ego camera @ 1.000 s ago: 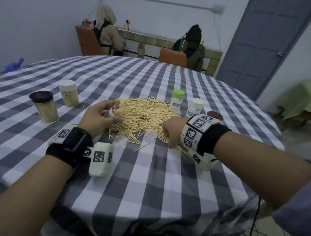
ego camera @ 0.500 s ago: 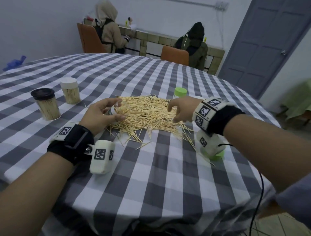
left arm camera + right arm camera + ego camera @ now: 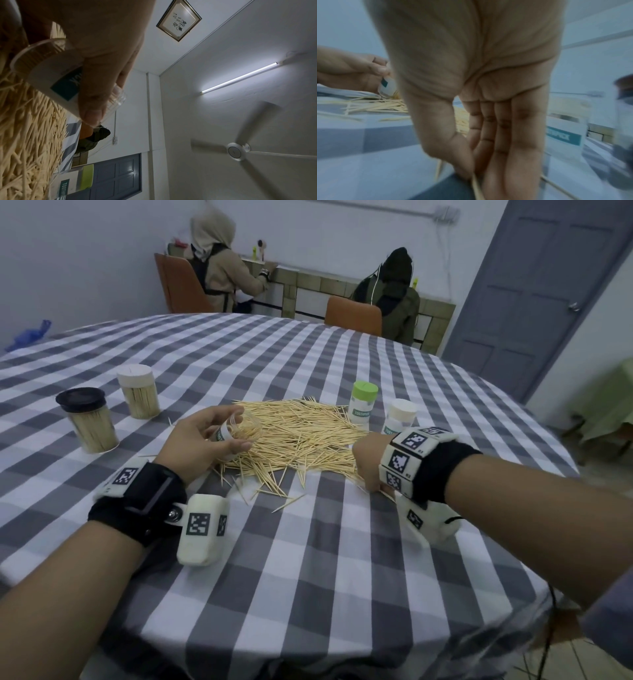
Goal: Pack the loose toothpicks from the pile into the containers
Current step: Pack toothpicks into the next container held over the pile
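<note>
A pile of loose toothpicks (image 3: pixel 301 436) lies mid-table on the checked cloth (image 3: pixel 308 559). My left hand (image 3: pixel 202 443) grips a small clear labelled container (image 3: pixel 236 431), tilted with its mouth toward the pile's left edge; toothpicks show inside it. The left wrist view shows this container (image 3: pixel 51 75) under my fingers, close above the pile (image 3: pixel 25 135). My right hand (image 3: pixel 368 463) is down at the pile's near right edge. In the right wrist view, blurred, its fingers (image 3: pixel 505 135) point straight down and the thumb pinches a few toothpicks (image 3: pixel 476 188) against them.
A green-lidded container (image 3: pixel 363 405) and a white-lidded one (image 3: pixel 400 416) stand behind the pile's right side. Two filled jars, black-lidded (image 3: pixel 87 419) and white-lidded (image 3: pixel 137 392), stand at the left. Two people sit at a counter beyond the table.
My right hand rose over the pile's far right half a second ago, then came back down to the near right edge. The left hand kept the container by the pile.
</note>
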